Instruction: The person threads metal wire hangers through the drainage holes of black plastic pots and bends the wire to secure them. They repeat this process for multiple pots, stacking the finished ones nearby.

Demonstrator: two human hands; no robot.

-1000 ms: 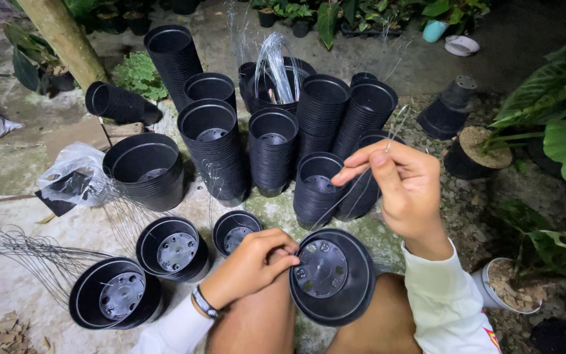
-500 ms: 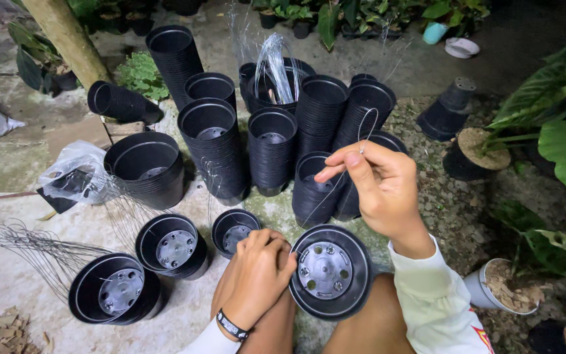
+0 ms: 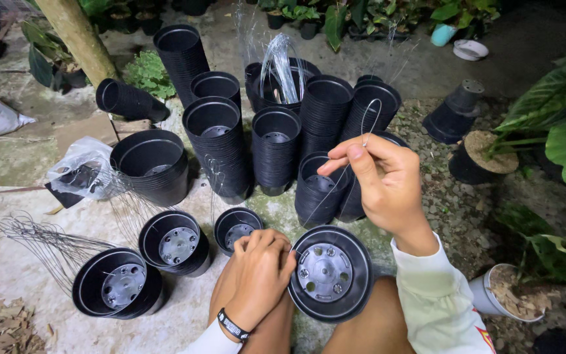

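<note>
Right hand (image 3: 381, 180) raised (fingers (image 3: 352, 157) pinching wire (image 3: 369, 118))

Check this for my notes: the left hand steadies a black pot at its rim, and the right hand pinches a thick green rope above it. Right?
Not quite. In the head view the right hand pinches a thin wire, not a green rope. The left hand does steady the black pot at its rim.

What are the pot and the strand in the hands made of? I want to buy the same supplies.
The pot looks like thin moulded black plastic with a dull sheen; its base shows moulded drain holes and ribs. The strand pinched by the right hand looks like thin bare metal wire: silvery, shiny, and it holds a stiff loop. The left hand steadies the pot's rim.
</note>
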